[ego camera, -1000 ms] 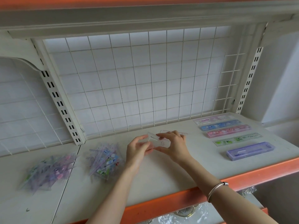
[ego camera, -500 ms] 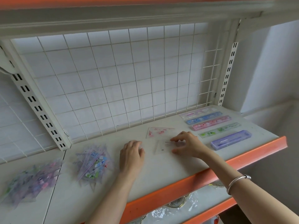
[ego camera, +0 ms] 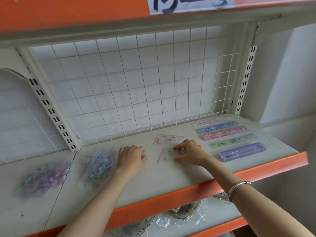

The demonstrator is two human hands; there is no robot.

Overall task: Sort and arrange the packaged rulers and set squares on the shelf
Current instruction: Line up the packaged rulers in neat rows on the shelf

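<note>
Behind the shelf's [ego camera: 153, 178] orange lip [ego camera: 171, 197], the right grip [ego camera: 189, 152] arches over a clear set square [ego camera: 165, 156] lying flat, pinching it between the thumb at its near edge and fingertips at its far edge. The left grip [ego camera: 131, 158] rests well apart to its left, fingers loosely bent, holding nothing. Further left lie two loose piles [ego camera: 98, 164] of glossy wrapped pieces. Just behind the clear one lies a pink-printed set square [ego camera: 166, 139] – flat, transparent, triangular. To the right, a purple case [ego camera: 242, 152] and four slim rulers [ego camera: 224, 132] lie in parallel rows. A white wire grid [ego camera: 128, 86] backs the shelf.
</note>
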